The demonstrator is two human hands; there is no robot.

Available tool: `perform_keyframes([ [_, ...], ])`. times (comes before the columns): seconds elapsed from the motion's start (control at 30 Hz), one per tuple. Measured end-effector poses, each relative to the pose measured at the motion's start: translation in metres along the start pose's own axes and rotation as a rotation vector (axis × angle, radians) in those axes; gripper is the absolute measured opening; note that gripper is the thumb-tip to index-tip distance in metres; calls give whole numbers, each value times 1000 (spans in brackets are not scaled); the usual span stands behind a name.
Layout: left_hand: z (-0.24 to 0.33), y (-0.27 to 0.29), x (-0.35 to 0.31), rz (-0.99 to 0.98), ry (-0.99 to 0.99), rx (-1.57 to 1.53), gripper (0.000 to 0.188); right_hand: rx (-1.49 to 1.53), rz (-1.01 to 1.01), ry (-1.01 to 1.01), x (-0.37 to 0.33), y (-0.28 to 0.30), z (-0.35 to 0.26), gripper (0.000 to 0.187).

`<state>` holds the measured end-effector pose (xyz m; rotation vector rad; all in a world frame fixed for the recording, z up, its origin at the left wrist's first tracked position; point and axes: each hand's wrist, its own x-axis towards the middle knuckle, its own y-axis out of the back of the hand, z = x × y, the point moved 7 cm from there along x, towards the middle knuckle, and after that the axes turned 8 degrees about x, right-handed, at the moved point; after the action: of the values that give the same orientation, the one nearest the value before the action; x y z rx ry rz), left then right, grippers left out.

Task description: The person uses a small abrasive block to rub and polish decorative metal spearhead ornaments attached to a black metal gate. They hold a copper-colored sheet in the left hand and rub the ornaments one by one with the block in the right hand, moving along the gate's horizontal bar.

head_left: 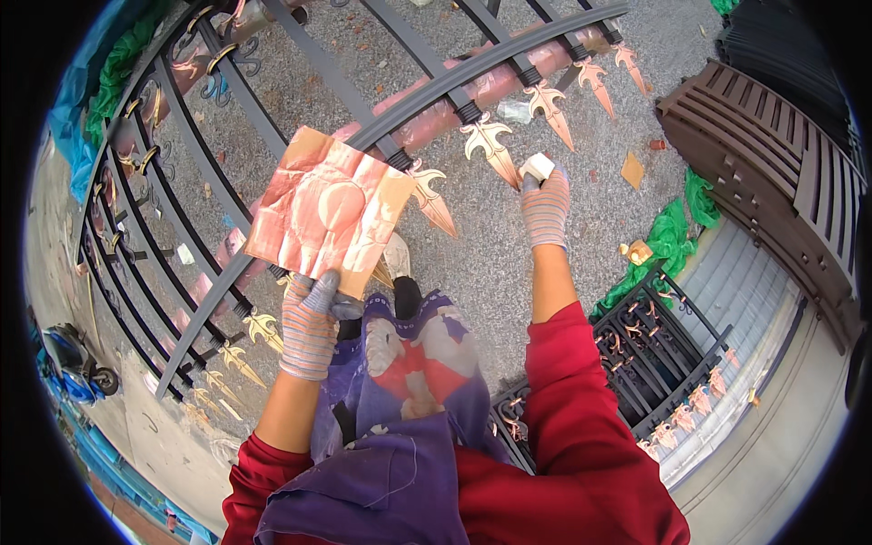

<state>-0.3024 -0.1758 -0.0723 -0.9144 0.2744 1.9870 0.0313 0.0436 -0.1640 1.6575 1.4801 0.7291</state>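
My gloved left hand (313,318) grips the lower edge of a creased square piece of cardboard (331,204), smeared with copper-pink paint and marked with a round patch. In my gloved right hand (547,213) is a small white block, perhaps a sponge (538,165), pinched by the fingers. It is close to the tip of a gold-copper spearhead (491,148) on a dark grey metal fence panel (422,107); whether they touch I cannot tell. Several other spearheads line that edge, some pinker, like the one to the right (550,111). The cardboard covers part of the panel.
Pink-wrapped supports (495,88) lie under the panel. A smaller black fence section (649,354) with copper spearheads rests at lower right, near green netting (668,238). Brown railings (772,154) are stacked at right. A scooter (77,363) stands far left, below blue tarp (77,118).
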Motion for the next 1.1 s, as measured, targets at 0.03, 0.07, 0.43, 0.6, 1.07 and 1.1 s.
perform_keyframes([
  [0.03, 1, -1, -2, 0, 2, 5, 21, 75, 43, 1, 13, 9, 15, 30],
  [0.07, 1, -3, -1, -18, -8, 5, 25, 149, 90, 1, 34, 18, 31, 31],
  [0.43, -6, 0, 0, -46, 27, -8, 34, -239, -16, -190, 82, 49, 38, 33],
  [0.6, 9, 6, -16, -20, 7, -19, 34, 265, 106, -383, -12, 76, 95, 39],
  [1.07, 14, 93, -94, -57, -32, -80, 26, 859, -131, -86, -218, 50, -102, 28],
  [1.1, 14, 99, -103, -87, -34, -99, 25, 960, -129, -110, -233, 53, -119, 29],
])
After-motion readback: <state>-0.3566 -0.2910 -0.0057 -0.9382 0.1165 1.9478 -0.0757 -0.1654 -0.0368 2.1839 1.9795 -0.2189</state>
